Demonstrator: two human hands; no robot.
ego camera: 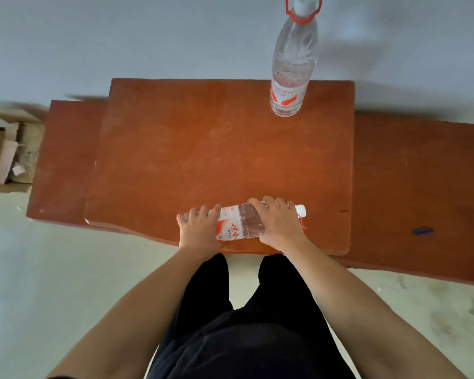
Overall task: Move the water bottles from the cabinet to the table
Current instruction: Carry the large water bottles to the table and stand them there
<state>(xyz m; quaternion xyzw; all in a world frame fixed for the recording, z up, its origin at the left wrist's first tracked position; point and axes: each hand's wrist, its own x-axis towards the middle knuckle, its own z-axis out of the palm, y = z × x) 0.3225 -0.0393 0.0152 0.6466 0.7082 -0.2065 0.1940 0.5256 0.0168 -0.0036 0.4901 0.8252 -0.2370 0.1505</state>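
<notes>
Near bench edge, my left hand and right hand grip a lying bottle; could roll off.

Both my bare arms reach forward from the lower corners of the head view and converge toward the middle. My left hand curls over the base end of a lying bottle, knuckles up, fingers wrapped over its far side. My right hand clasps the neck end the same way, palm down. The two hands sit side by side, not touching.
</notes>
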